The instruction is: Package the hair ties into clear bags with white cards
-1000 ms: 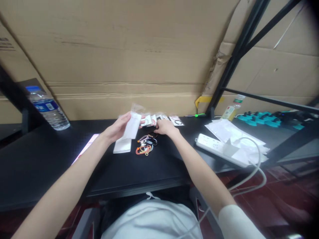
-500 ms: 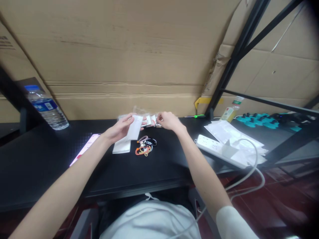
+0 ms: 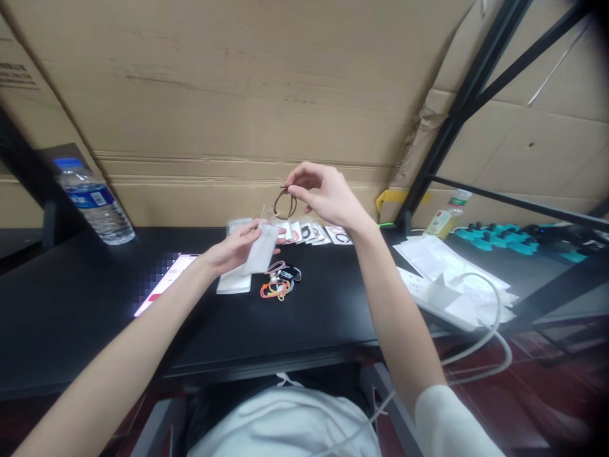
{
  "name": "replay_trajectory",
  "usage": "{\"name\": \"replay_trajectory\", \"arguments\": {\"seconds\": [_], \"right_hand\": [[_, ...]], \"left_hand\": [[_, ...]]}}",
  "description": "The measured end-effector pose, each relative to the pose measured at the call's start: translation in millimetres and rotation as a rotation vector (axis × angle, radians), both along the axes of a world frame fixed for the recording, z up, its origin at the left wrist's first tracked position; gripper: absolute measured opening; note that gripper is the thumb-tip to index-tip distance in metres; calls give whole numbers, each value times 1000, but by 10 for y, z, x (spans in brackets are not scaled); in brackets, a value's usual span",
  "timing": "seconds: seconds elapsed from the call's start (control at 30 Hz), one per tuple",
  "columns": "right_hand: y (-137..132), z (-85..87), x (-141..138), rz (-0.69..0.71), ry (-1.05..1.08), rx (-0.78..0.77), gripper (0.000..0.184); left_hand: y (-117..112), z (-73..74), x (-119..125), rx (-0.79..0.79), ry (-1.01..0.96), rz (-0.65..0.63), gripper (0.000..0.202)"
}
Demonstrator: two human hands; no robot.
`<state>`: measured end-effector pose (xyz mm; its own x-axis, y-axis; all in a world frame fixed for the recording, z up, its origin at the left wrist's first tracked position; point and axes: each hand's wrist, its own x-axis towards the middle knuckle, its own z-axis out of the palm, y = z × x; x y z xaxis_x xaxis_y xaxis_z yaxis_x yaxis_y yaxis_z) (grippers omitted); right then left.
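My right hand [image 3: 321,193] is raised above the back of the table, thumb and fingers pinching a dark brown hair tie [image 3: 284,206] that hangs as a loop. Lower and to its left, my left hand [image 3: 238,246] grips a white packet [image 3: 261,251], and clear plastic shows near its top edge. Under that hand lies a white stack [image 3: 234,283], partly covered. Just right of it is a loose heap of coloured hair ties [image 3: 280,287]. A row of small white packets [image 3: 311,232] with dark and pink loops runs along the back.
A water bottle [image 3: 98,203] stands at the back left, with a phone [image 3: 166,282] lying in front of it. On the right are a white power strip [image 3: 413,285], papers [image 3: 447,260] and a looping cable [image 3: 497,304]. Cardboard [image 3: 247,95] walls the back.
My right hand has risen from the packets at the back, and the brown hair tie now shows in its fingers. More of the packet row is visible. My left hand still holds the white packet.
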<state>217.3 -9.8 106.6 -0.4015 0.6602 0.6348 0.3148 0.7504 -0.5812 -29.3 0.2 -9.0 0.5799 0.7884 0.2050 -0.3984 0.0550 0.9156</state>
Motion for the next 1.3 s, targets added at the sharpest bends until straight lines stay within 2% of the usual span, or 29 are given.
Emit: {"name": "replay_trajectory", "arguments": {"seconds": [0.17, 0.43, 0.63, 0.87, 1.03, 1.3], "right_hand": [[25, -2, -72, 6, 17, -4, 14], [43, -148, -60, 80, 35, -101, 16], [71, -196, -105, 39, 84, -79, 18], [67, -225, -120, 27, 80, -79, 17], [19, -203, -111, 74, 24, -106, 12], [-147, -60, -188, 161, -210, -30, 4]], "left_hand": [[10, -14, -2, 8, -23, -72, 34], [11, -47, -11, 14, -27, -125, 37], [14, -57, -9, 34, -43, -160, 37], [51, -85, -17, 81, -37, -157, 49], [61, -101, -36, 80, -46, -153, 49], [63, -99, -5, 112, -71, -137, 63]]}}
